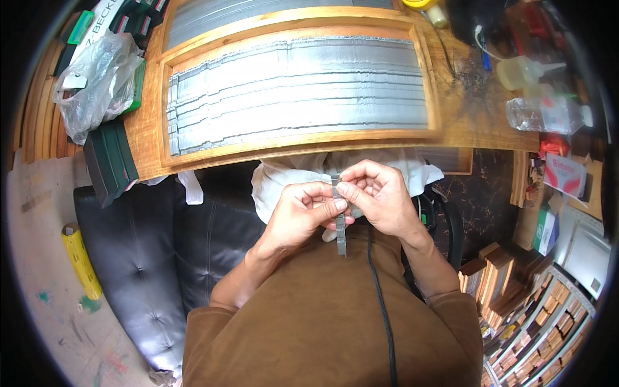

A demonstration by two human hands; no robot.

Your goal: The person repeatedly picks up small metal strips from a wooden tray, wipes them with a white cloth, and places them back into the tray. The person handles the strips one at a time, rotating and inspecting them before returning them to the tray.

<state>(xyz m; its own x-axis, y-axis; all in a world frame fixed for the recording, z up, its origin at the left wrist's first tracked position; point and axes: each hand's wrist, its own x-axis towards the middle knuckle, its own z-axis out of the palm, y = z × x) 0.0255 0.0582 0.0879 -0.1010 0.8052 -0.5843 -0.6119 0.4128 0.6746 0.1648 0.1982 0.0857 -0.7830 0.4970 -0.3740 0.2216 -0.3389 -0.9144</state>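
In front of my chest, both hands hold a narrow grey metal bar (341,240), upright in the view, with several small notches or seams along it. It looks like a stack of thin metal pieces, but too small to be sure. My left hand (298,209) pinches its middle between thumb and fingers. My right hand (385,201) pinches near its upper end, thumb against the fingers. Behind the hands lies a white cloth (277,177). Just beyond, on the table, a wooden-framed tray (429,84) holds rows of similar thin grey metal pieces.
The wooden table (474,122) spans the far side, with a second framed tray (258,22) behind. A plastic bag (100,80) and dark green box (111,161) stand left; a squeeze bottle (519,72) and clear bottle (545,115) right. A black sofa (142,258) lies left.
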